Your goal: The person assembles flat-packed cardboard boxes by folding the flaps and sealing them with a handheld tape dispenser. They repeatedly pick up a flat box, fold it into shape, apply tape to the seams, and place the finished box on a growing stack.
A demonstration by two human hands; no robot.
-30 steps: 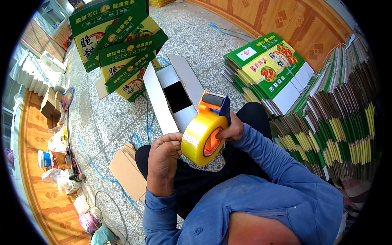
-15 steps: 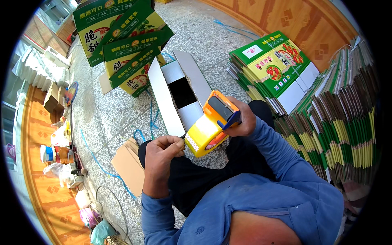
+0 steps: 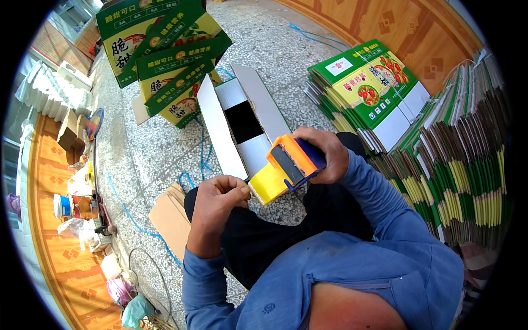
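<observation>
Your tape dispenser [image 3: 290, 165], orange and blue with its yellow roll, sits above your lap, just short of the open white carton [image 3: 242, 129] on the floor. Your right hand [image 3: 324, 154] is wrapped tight round its handle; your left hand [image 3: 220, 198] has its fingers pinched together at the roll's edge. Keep that pinch firm, peel evenly and hold the dispenser steady

A heap of assembled green-and-yellow fruit cartons [image 3: 165, 55] sits far left on the speckled floor, with an unfolded white carton [image 3: 242, 126] lying open just near of it. To the right, flattened green cartons [image 3: 368, 88] with yellow panels and a small white label [image 3: 339, 66] lie stacked, and more flat cartons stand on edge [image 3: 462, 165] at the far right. A plain brown cardboard piece [image 3: 171, 220] lies near left.
</observation>
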